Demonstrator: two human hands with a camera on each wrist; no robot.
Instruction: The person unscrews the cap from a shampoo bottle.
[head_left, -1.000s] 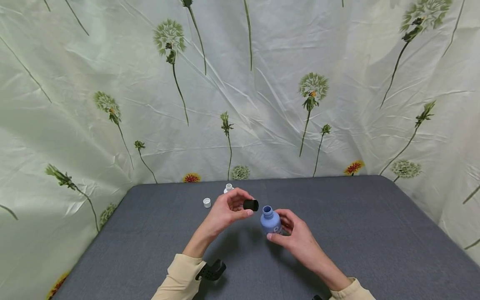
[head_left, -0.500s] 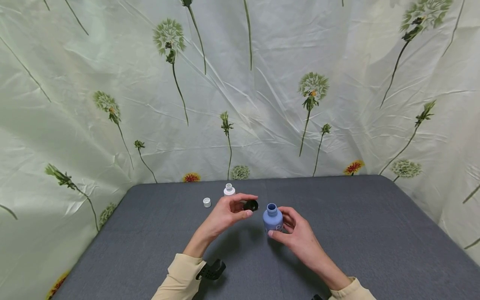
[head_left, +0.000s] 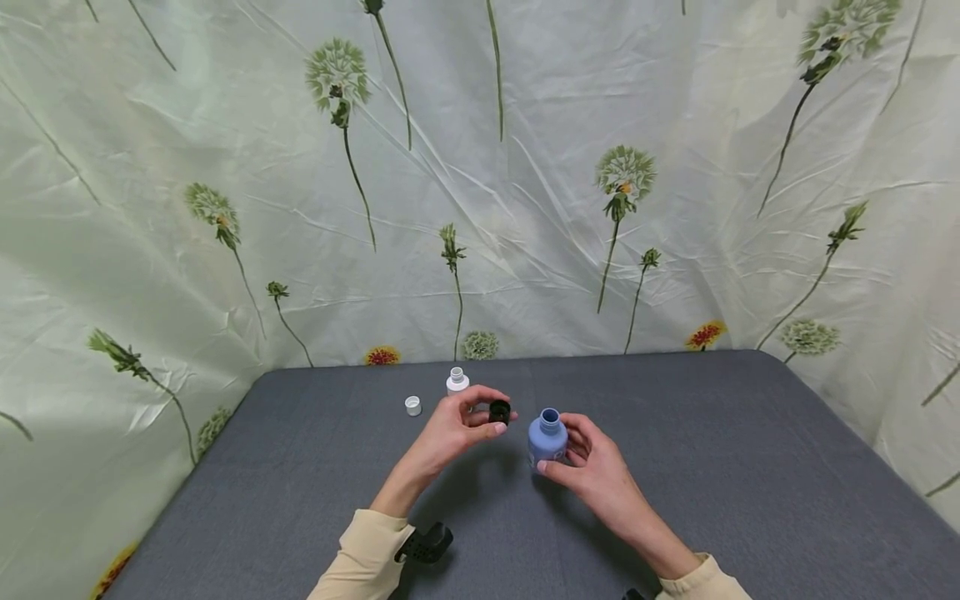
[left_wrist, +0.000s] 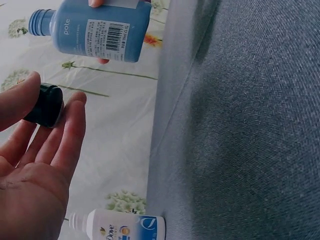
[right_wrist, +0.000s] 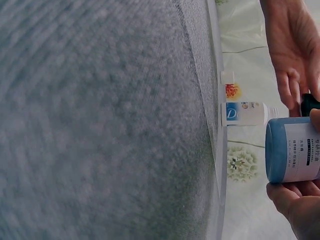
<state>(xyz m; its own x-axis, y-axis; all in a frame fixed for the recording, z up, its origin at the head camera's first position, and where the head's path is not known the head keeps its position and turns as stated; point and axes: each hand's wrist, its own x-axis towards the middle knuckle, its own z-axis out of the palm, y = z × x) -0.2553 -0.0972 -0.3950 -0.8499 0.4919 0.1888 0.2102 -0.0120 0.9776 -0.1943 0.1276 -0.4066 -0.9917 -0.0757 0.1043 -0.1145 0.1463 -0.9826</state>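
My left hand [head_left: 452, 423] pinches a black cap [head_left: 499, 412] between thumb and fingers, its hollow end showing in the head view. Just to the right, my right hand [head_left: 596, 457] grips a blue bottle [head_left: 547, 442] round its body. That bottle is uncapped, with its threaded neck pointing up and a barcode label [left_wrist: 109, 39] visible in the left wrist view. Cap and bottle are a short distance apart. Behind my left hand a small white Dove bottle [left_wrist: 125, 226] stands uncapped, partly covered by the fingers in the head view.
A small white cap [head_left: 413, 406] lies on the grey cloth-covered table [head_left: 300, 483], left of the white bottle. Behind the table's far edge hangs a pale curtain [head_left: 525, 208] printed with dandelions.
My left hand has turned the black cap so its hollow end faces me more. The blue bottle has shifted slightly right and become more upright in my right hand.
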